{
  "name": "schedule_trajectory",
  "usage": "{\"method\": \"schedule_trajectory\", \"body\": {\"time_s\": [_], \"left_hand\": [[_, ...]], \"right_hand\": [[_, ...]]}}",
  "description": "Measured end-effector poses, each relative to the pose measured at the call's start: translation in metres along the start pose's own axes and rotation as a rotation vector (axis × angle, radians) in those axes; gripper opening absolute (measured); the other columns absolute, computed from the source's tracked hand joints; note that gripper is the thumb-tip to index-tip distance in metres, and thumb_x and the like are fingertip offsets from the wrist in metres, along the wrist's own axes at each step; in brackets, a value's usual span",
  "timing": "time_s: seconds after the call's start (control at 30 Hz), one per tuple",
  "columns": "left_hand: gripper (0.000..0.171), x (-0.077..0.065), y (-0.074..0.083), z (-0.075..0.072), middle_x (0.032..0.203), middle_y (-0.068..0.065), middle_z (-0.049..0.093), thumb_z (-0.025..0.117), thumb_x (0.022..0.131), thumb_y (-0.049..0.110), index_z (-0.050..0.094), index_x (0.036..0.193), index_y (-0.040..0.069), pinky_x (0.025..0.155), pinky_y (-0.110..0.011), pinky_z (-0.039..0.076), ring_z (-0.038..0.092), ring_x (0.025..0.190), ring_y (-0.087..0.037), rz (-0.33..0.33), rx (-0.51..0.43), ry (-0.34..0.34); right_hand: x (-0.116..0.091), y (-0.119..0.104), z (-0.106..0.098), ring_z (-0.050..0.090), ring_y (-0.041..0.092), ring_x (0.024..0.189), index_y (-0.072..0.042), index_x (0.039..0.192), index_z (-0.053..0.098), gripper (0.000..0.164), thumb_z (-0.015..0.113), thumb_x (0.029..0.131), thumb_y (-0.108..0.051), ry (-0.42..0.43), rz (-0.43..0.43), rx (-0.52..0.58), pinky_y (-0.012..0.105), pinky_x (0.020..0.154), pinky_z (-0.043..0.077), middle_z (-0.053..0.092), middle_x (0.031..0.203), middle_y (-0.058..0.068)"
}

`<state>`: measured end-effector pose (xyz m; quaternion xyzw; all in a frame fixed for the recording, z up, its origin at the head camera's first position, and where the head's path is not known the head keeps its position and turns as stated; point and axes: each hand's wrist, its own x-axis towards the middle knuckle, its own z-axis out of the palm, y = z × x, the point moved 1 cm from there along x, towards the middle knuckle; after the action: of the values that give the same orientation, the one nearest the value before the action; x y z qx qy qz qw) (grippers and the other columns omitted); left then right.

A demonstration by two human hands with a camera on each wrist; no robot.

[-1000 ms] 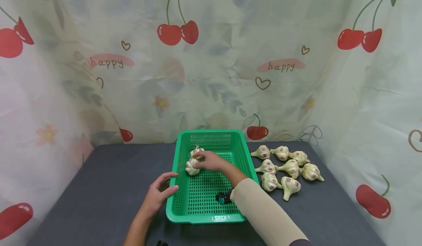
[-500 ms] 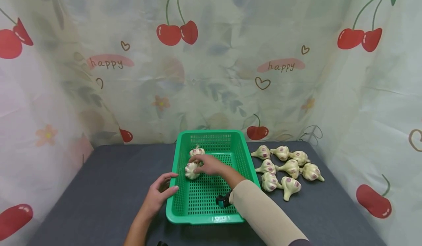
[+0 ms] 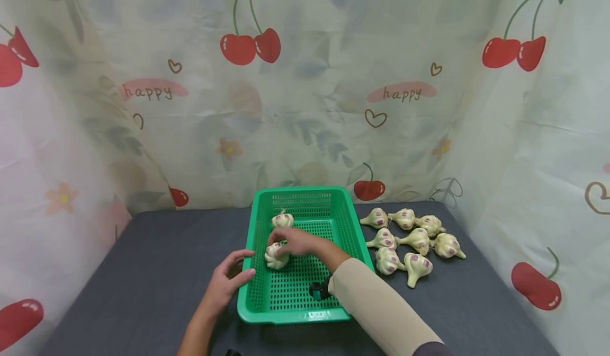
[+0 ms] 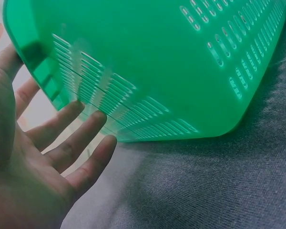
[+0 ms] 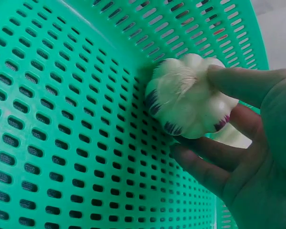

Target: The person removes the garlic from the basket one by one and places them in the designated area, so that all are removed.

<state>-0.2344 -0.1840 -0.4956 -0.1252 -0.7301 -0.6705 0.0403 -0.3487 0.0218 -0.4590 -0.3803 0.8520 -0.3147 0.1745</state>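
Note:
Inside the green plastic basket (image 3: 305,316), my right hand (image 3: 294,240) holds a garlic bulb (image 3: 275,257) near the left wall. In the right wrist view the thumb presses the bulb (image 5: 186,95) from one side and the fingers curl behind it, its root end facing the camera. A second garlic bulb (image 3: 283,220) lies just beyond, by the far left corner. My left hand (image 3: 227,279) is at the basket's left rim, thumb and fingers spread. The left wrist view shows its fingers (image 4: 74,143) along the outside of the slotted wall.
Several garlic bulbs (image 3: 415,239) lie grouped on the dark grey tabletop (image 3: 157,271), right of the basket. A curtain (image 3: 305,107) printed with cherries hangs behind and at both sides. A thin cable (image 3: 448,188) loops at the back right.
My right hand has drawn the held garlic bulb a little toward the basket's near side, widening the gap to the far bulb. The left hand stays at the rim.

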Motion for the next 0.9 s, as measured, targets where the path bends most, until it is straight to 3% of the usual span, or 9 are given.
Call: {"method": "schedule_trajectory", "body": {"time_s": [0.17, 0.4, 0.57, 0.73, 0.9], "left_hand": [[0.037, 0.001, 0.000, 0.000, 0.129, -0.023, 0.056, 0.064, 0.093, 0.006, 0.055, 0.129, 0.002, 0.086, -0.030, 0.048, 0.054, 0.117, -0.035, 0.006, 0.008, 0.004], [0.038, 0.001, -0.002, -0.001, 0.130, -0.019, 0.056, 0.066, 0.092, 0.008, 0.057, 0.128, 0.004, 0.086, -0.032, 0.048, 0.055, 0.117, -0.031, -0.034, -0.003, 0.006], [0.037, -0.001, 0.000, -0.003, 0.130, -0.021, 0.056, 0.067, 0.092, 0.009, 0.057, 0.128, 0.004, 0.085, -0.031, 0.049, 0.055, 0.117, -0.035, -0.032, 0.010, 0.029], [0.038, -0.002, 0.002, -0.002, 0.131, -0.022, 0.055, 0.066, 0.092, 0.007, 0.056, 0.128, 0.002, 0.084, -0.031, 0.049, 0.054, 0.117, -0.035, -0.029, -0.005, 0.031], [0.040, -0.002, 0.001, 0.000, 0.133, -0.023, 0.053, 0.065, 0.093, 0.007, 0.054, 0.131, 0.002, 0.085, -0.032, 0.049, 0.053, 0.120, -0.036, -0.022, -0.017, 0.003]], "right_hand": [[0.000, -0.004, 0.001, 0.057, 0.018, 0.109, -0.012, 0.109, 0.063, 0.023, 0.072, 0.088, -0.010, -0.032, 0.023, -0.030, 0.031, 0.091, 0.043, 0.064, 0.111, 0.000], [-0.006, -0.012, 0.000, 0.057, 0.017, 0.110, -0.013, 0.121, 0.065, 0.032, 0.071, 0.090, -0.019, -0.080, 0.100, -0.160, 0.031, 0.088, 0.045, 0.063, 0.117, 0.000], [-0.011, -0.016, -0.004, 0.058, 0.016, 0.101, -0.011, 0.114, 0.068, 0.025, 0.070, 0.089, -0.015, -0.097, 0.093, -0.216, 0.030, 0.084, 0.045, 0.065, 0.110, 0.001], [-0.017, -0.014, -0.010, 0.056, 0.013, 0.095, -0.011, 0.105, 0.066, 0.016, 0.068, 0.089, -0.012, -0.101, 0.080, -0.179, 0.029, 0.082, 0.045, 0.064, 0.103, -0.002], [-0.026, -0.012, -0.017, 0.055, 0.012, 0.091, -0.011, 0.103, 0.064, 0.016, 0.068, 0.087, -0.010, -0.049, 0.101, -0.112, 0.029, 0.079, 0.045, 0.063, 0.100, -0.004]]}}
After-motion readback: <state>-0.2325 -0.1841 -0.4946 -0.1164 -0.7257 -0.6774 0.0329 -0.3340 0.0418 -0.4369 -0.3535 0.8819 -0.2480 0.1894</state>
